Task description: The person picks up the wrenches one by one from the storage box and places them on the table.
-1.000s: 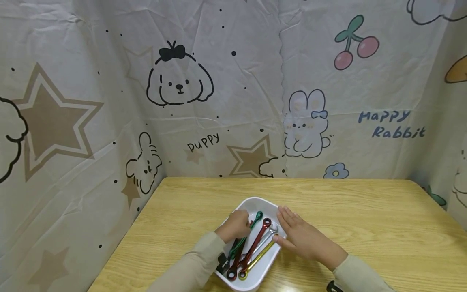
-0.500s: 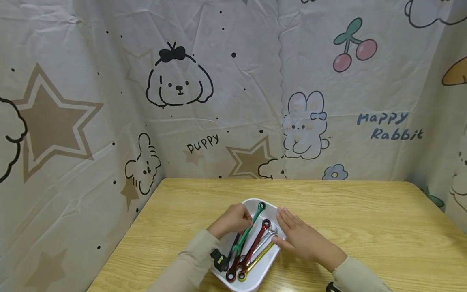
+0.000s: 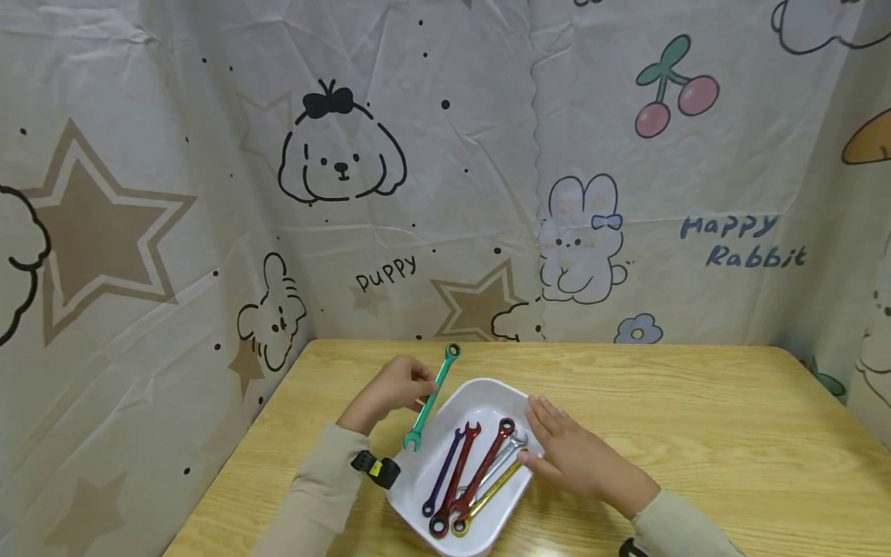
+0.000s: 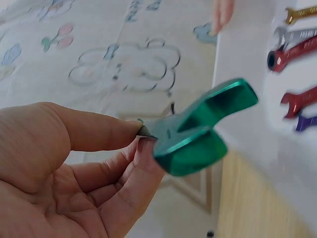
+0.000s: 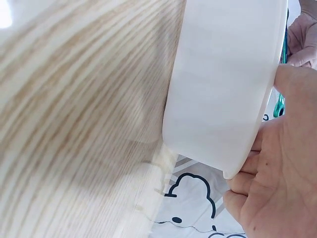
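Observation:
My left hand [image 3: 395, 391] pinches a green combination wrench [image 3: 430, 402] between thumb and fingers. The wrench is tilted above the left edge of a white plastic bin [image 3: 445, 553], its ring end pointing up and away. In the left wrist view its open-end jaw faces the camera. My right hand [image 3: 585, 456] rests at the bin's right rim with fingers fairly straight, touching it. Inside the bin lie a purple wrench [image 3: 443, 472], two red wrenches [image 3: 462, 476] [image 3: 487, 468], a silver wrench [image 3: 503, 458] and a yellow wrench [image 3: 496, 495].
The bin stands on a light wood-grain table [image 3: 682, 418]. A printed cloth [image 3: 445, 170] hangs behind the table and along its sides. A black device [image 3: 376, 469] is on the left wrist.
My left hand has lifted the green wrench out of the bin and moved it left over the rim. The purple wrench now shows fully. The right hand has stayed at the rim.

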`<state>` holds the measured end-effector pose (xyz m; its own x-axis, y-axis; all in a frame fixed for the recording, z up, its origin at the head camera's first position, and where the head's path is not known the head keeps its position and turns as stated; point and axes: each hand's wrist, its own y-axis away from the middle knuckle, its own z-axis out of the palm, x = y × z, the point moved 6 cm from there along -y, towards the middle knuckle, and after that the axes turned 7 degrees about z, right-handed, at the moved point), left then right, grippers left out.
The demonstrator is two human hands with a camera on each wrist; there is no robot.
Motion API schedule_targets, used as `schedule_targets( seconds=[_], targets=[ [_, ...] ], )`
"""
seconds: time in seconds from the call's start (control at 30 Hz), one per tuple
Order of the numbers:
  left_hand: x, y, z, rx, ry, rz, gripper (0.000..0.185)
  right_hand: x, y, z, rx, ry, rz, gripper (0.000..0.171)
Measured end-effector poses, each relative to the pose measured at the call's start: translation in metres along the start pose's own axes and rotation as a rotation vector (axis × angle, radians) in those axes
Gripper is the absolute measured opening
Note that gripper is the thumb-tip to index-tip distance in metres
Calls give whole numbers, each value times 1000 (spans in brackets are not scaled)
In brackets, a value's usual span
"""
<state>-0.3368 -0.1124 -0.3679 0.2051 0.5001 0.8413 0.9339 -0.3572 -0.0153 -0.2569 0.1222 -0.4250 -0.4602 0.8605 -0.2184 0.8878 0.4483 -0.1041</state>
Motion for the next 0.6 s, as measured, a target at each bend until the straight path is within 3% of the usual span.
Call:
schedule_targets(
  seconds=[0.3, 0.43, 0.6],
  targets=[
    [-30, 5, -39, 82, -47, -88, 14, -1, 1, 0, -6, -11, 3, 74],
    [-46, 4, -42, 108, -4, -129, 15, -2, 1, -1, -3, -19, -7, 74],
    [-71, -1, -33, 110, 76, -187, 15, -2, 1, -2, 7, -22, -13, 75]
  ],
)
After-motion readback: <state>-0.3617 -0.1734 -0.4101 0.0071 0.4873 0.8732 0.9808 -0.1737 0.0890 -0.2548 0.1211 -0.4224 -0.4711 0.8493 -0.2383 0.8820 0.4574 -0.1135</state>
